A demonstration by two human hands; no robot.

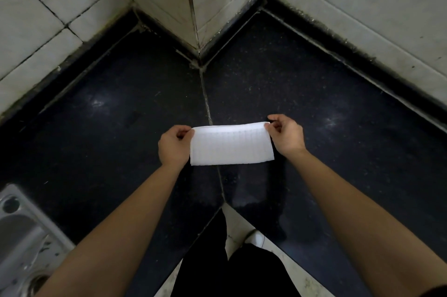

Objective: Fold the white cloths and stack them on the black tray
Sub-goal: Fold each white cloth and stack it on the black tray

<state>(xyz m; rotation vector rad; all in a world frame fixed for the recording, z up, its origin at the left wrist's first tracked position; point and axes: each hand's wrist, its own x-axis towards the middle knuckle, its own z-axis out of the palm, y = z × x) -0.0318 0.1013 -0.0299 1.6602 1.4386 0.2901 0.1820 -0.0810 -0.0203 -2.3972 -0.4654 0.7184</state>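
Note:
A white cloth (231,144), folded into a wide rectangle, is stretched between my hands above the dark countertop (125,127). My left hand (173,145) pinches its upper left corner. Its upper right corner is pinched by my right hand (286,134). The cloth's lower edge hangs free toward me. No black tray is in view.
The dark counter forms an L around a tiled wall corner (198,37), with a seam running down its middle. A steel sink (21,236) sits at the lower left. The counter's inner edge and the floor show below, between my arms.

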